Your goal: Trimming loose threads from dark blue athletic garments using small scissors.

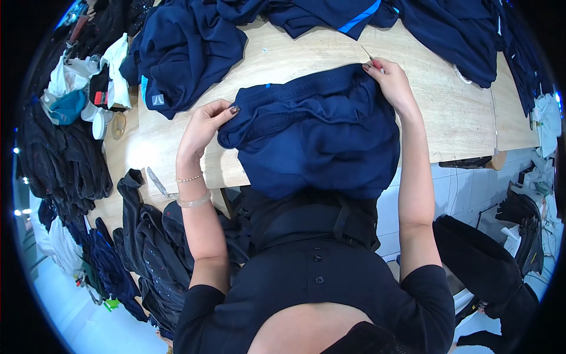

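Pinching a navy garment (pixel 321 144), left grip (pixel 205 124) and right grip (pixel 390 85) face heaped navy clothes (pixel 197 50).

Brt glare on tbl (pixel 143 154), L

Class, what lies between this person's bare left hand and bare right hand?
In the head view, a loosely bunched, navy-blue fabric garment spans the stretch between them, its upper edge running from the left hand to the right hand.
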Demonstrator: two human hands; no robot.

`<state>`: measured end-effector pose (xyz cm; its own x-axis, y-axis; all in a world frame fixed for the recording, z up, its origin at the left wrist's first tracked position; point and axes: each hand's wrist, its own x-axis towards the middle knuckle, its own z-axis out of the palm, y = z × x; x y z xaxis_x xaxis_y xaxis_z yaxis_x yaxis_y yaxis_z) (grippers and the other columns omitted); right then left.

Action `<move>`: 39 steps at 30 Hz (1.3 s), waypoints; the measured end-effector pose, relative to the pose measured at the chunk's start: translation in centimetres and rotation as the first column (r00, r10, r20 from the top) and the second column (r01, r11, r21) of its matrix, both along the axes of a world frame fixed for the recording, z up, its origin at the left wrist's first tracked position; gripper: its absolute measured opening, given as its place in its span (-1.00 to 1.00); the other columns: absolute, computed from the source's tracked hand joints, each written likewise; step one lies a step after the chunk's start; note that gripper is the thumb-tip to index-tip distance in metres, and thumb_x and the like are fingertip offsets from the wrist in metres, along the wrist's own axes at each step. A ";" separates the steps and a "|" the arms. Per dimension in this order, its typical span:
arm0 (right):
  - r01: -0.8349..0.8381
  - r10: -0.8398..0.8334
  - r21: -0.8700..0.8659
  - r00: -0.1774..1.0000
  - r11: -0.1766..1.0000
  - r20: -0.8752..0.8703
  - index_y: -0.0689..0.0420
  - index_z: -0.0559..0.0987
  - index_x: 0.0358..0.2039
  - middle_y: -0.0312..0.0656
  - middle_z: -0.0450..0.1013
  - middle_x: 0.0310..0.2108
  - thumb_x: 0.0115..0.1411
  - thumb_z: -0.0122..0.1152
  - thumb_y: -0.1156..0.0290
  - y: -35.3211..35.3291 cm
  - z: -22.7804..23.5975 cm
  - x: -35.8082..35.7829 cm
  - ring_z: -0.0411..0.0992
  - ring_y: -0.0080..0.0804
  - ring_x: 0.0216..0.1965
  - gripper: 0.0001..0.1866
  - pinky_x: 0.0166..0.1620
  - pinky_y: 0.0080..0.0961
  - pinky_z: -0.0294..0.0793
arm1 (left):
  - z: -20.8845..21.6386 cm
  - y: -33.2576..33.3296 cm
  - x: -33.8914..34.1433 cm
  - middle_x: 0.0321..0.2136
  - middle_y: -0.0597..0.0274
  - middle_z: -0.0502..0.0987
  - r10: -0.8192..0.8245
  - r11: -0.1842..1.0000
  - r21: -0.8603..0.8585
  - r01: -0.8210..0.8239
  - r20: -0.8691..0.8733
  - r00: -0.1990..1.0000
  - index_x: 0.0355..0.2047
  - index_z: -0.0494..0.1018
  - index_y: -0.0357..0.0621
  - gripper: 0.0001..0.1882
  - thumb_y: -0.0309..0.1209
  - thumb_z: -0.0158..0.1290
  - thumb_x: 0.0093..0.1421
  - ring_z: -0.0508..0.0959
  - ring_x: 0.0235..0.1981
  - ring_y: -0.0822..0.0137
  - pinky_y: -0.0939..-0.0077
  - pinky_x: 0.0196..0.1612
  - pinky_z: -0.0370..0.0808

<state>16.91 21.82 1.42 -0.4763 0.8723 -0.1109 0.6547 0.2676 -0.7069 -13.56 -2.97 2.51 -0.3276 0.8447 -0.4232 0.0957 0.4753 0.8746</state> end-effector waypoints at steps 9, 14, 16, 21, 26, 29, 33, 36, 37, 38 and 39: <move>-0.290 -0.692 -0.793 0.386 0.536 -0.610 0.26 0.50 -0.14 -0.17 0.50 -0.27 0.21 0.13 0.50 -2.2 1.3 4.2 0.49 -0.44 -0.24 -0.79 -0.12 -0.53 0.51 | -0.2 -1.4 -0.3 -0.25 0.33 0.52 0.317 0.780 0.302 -0.548 0.564 0.763 -0.20 0.43 -0.22 -0.85 -0.43 -0.09 0.32 0.50 -0.21 0.52 0.69 -0.05 0.39; -0.345 -0.642 -0.738 0.363 0.580 -0.675 0.25 0.49 -0.07 -0.30 0.45 -0.27 0.20 0.13 0.50 -4.4 1.1 2.3 0.44 -0.53 -0.22 -0.73 -0.10 -0.61 0.45 | -4.6 -0.9 -2.9 -0.31 0.32 0.52 0.393 0.877 0.226 -0.423 0.167 0.904 -0.26 0.47 -0.20 -0.85 -0.39 -0.04 0.31 0.50 -0.26 0.50 0.64 -0.12 0.40; -0.316 -0.599 -0.719 0.403 0.618 -0.692 0.21 0.44 0.04 -0.37 0.42 -0.34 0.21 0.09 0.54 -5.2 0.5 0.9 0.40 -0.63 -0.30 -0.65 -0.17 -0.67 0.42 | -4.8 -0.4 -3.1 -0.34 0.31 0.51 0.313 0.917 0.228 -0.327 0.097 0.945 -0.30 0.48 -0.22 -0.89 -0.45 -0.01 0.28 0.48 -0.31 0.50 0.61 -0.19 0.40; -0.385 -0.574 -0.693 0.389 0.609 -0.721 0.17 0.40 0.10 -0.46 0.38 -0.49 0.21 0.09 0.55 -6.6 1.0 1.0 0.34 -0.73 -0.42 -0.58 -0.26 -0.76 0.36 | 2.5 4.2 7.0 -0.36 0.23 0.52 0.478 0.757 0.620 -0.204 -0.313 0.821 -0.29 0.46 -0.28 -0.92 -0.56 0.02 0.21 0.50 -0.32 0.47 0.63 -0.20 0.42; -0.355 -0.551 -0.691 0.423 0.629 -0.719 0.16 0.41 0.09 -0.47 0.36 -0.48 0.23 0.07 0.52 -7.5 2.5 0.0 0.27 -0.77 -0.46 -0.61 -0.35 -0.79 0.28 | 6.1 6.7 16.1 -0.30 0.16 0.47 0.041 0.750 0.609 0.256 -0.430 0.902 -0.29 0.50 -0.24 -0.78 -0.53 0.21 0.02 0.52 -0.34 0.29 0.50 -0.26 0.47; -0.336 -0.526 -0.681 0.447 0.651 -0.724 0.16 0.41 0.07 -0.47 0.35 -0.47 0.24 0.06 0.50 -7.4 2.4 0.0 0.26 -0.78 -0.47 -0.64 -0.37 -0.80 0.26 | 4.6 8.1 17.6 -0.34 0.20 0.46 0.123 0.753 0.573 0.324 -0.606 0.786 -0.22 0.49 -0.21 -0.60 -0.51 0.32 -0.11 0.47 -0.42 0.36 0.61 -0.38 0.44; -0.339 -0.526 -0.677 0.440 0.654 -0.728 0.15 0.43 0.05 -0.43 0.38 -0.44 0.24 0.03 0.54 -7.2 1.6 0.3 0.28 -0.78 -0.45 -0.65 -0.39 -0.82 0.25 | 2.6 8.3 18.2 -0.35 0.19 0.44 0.185 0.741 0.622 0.254 -0.552 0.813 -0.25 0.48 -0.25 -0.64 -0.53 0.31 -0.10 0.48 -0.44 0.36 0.60 -0.38 0.46; -0.286 -0.563 -0.702 0.437 0.652 -0.701 0.14 0.44 0.05 -0.42 0.39 -0.44 0.22 0.00 0.58 -7.3 1.4 0.0 0.28 -0.77 -0.45 -0.64 -0.40 -0.81 0.23 | 1.6 8.0 18.6 -0.37 0.18 0.43 0.200 0.736 0.637 0.229 -0.528 0.825 -0.27 0.47 -0.27 -0.68 -0.56 0.29 -0.07 0.49 -0.44 0.35 0.59 -0.40 0.46; -0.258 -0.554 -0.701 0.458 0.665 -0.695 0.13 0.44 0.04 -0.41 0.39 -0.44 0.21 -0.02 0.61 -7.3 1.3 -0.1 0.28 -0.77 -0.46 -0.63 -0.41 -0.80 0.22 | 1.6 7.9 18.6 -0.37 0.18 0.43 0.199 0.737 0.636 0.230 -0.529 0.825 -0.27 0.47 -0.27 -0.68 -0.56 0.29 -0.07 0.49 -0.44 0.35 0.59 -0.40 0.46; -0.257 -0.556 -0.702 0.457 0.664 -0.694 0.13 0.44 0.04 -0.41 0.39 -0.44 0.21 -0.02 0.61 -7.4 1.4 -0.2 0.28 -0.77 -0.46 -0.63 -0.41 -0.80 0.22 | 1.8 7.8 18.7 -0.35 0.16 0.42 0.233 0.731 0.643 0.228 -0.549 0.803 -0.27 0.46 -0.25 -0.70 -0.57 0.25 -0.05 0.49 -0.44 0.29 0.52 -0.39 0.46; -0.244 -0.529 -0.689 0.485 0.683 -0.697 0.13 0.45 0.03 -0.41 0.39 -0.44 0.21 -0.04 0.61 -7.5 1.5 -0.3 0.28 -0.77 -0.45 -0.63 -0.41 -0.81 0.21 | 2.0 7.8 18.7 -0.34 0.15 0.41 0.266 0.725 0.650 0.226 -0.567 0.779 -0.28 0.46 -0.23 -0.72 -0.59 0.22 -0.03 0.50 -0.44 0.23 0.45 -0.39 0.46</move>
